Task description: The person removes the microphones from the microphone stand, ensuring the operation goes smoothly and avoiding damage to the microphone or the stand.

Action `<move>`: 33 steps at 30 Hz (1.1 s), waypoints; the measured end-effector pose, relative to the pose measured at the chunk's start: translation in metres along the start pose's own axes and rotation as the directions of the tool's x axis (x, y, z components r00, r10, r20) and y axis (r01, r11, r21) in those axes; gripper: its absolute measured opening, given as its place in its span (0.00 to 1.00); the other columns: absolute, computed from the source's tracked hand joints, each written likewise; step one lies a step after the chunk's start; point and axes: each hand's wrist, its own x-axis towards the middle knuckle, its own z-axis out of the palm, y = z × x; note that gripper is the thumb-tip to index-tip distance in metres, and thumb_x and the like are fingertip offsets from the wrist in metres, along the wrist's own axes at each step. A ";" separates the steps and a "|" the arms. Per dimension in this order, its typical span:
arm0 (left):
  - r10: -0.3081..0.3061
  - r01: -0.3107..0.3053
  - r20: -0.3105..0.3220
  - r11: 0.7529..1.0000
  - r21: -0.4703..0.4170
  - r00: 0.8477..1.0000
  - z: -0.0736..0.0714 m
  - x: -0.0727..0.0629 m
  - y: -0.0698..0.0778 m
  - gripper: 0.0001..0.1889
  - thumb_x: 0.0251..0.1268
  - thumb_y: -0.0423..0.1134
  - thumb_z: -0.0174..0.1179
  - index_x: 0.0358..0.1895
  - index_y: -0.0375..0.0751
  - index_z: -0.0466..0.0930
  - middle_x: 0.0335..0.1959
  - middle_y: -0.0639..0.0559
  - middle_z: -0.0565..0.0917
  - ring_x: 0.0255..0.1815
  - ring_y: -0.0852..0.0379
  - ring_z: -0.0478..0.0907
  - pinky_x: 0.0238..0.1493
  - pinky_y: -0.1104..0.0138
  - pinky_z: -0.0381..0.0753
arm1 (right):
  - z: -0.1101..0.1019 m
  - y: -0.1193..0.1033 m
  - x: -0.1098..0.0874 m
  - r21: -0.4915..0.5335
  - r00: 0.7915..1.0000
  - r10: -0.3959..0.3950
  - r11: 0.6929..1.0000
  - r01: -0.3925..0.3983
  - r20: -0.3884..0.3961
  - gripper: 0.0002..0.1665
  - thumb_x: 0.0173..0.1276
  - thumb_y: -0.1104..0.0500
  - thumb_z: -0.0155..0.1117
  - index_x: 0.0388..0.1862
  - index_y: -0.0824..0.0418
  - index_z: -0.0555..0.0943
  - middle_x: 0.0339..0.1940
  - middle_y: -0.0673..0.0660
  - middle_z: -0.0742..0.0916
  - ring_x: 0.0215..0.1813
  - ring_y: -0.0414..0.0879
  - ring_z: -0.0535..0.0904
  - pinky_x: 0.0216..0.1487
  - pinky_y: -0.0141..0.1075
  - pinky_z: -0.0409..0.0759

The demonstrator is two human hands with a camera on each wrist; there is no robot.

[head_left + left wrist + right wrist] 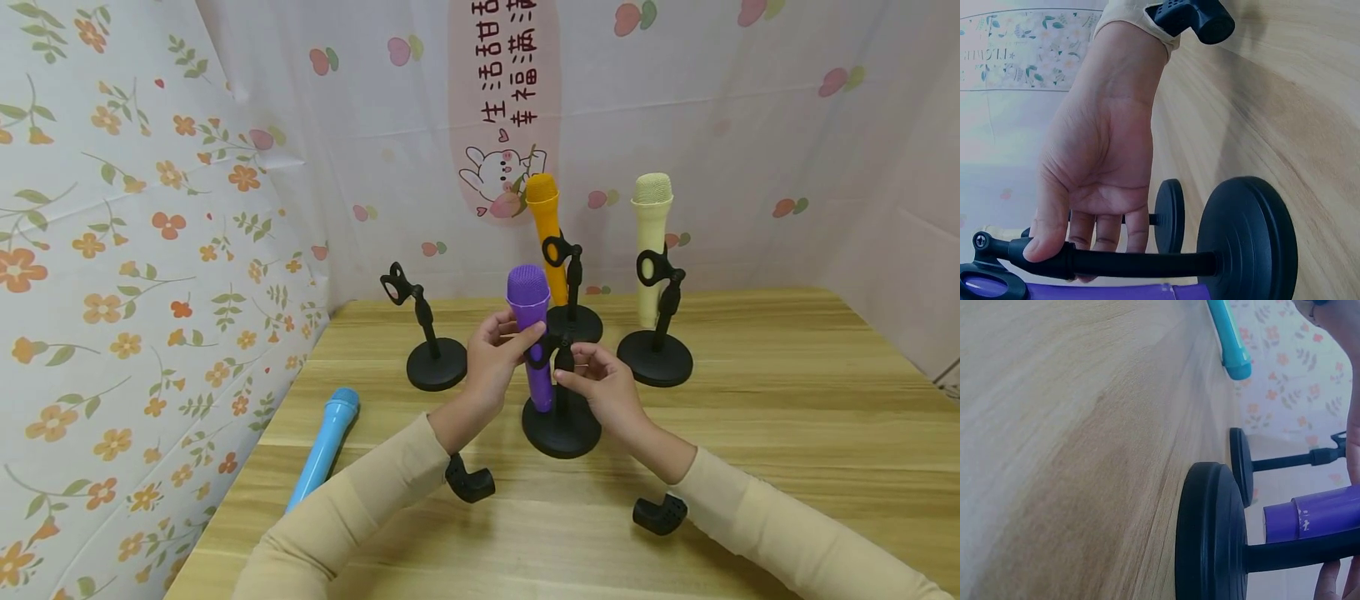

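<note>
A purple microphone (528, 292) stands upright in the clip of a black desk stand (562, 429). My left hand (495, 358) grips the microphone's upper body below its head, thumb across the front. With thumb and fingers, my right hand (603, 387) holds the stand's pole just beneath the clip joint. The left wrist view shows the right hand (1107, 150) on that pole, thumb on the near side, with the purple microphone (1116, 292) alongside. In the right wrist view the microphone's lower end (1279, 522) is beside the pole, above the round base (1210, 537).
Behind stand an orange microphone (543, 200) and a cream microphone (652, 217), each in a black stand. A stand with a vacant clip (437, 364) is at left. Nearer, a blue microphone (322, 446) lies on the wooden table (787, 400). Printed cloth hangs behind and at left.
</note>
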 end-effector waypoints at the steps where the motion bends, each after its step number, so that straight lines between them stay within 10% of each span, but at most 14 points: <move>1: 0.001 -0.001 -0.002 1.000 -0.002 1.000 0.000 0.000 0.000 0.17 0.58 0.42 0.71 0.50 0.41 0.81 0.42 0.47 0.81 0.41 0.52 0.78 0.44 0.60 0.80 | 0.000 0.000 0.000 0.000 1.000 0.000 1.000 0.000 0.000 0.25 0.64 0.61 0.71 0.57 0.66 0.75 0.43 0.55 0.77 0.46 0.47 0.73 0.47 0.27 0.76; 33: 0.018 -0.019 -0.046 1.000 -0.020 0.999 0.003 -0.002 -0.006 0.16 0.58 0.42 0.71 0.45 0.38 0.81 0.39 0.49 0.80 0.38 0.56 0.74 0.36 0.67 0.77 | -0.002 0.000 0.001 -0.024 0.989 -0.146 0.989 0.146 0.015 0.23 0.61 0.66 0.71 0.55 0.69 0.77 0.44 0.57 0.80 0.44 0.44 0.77 0.47 0.27 0.78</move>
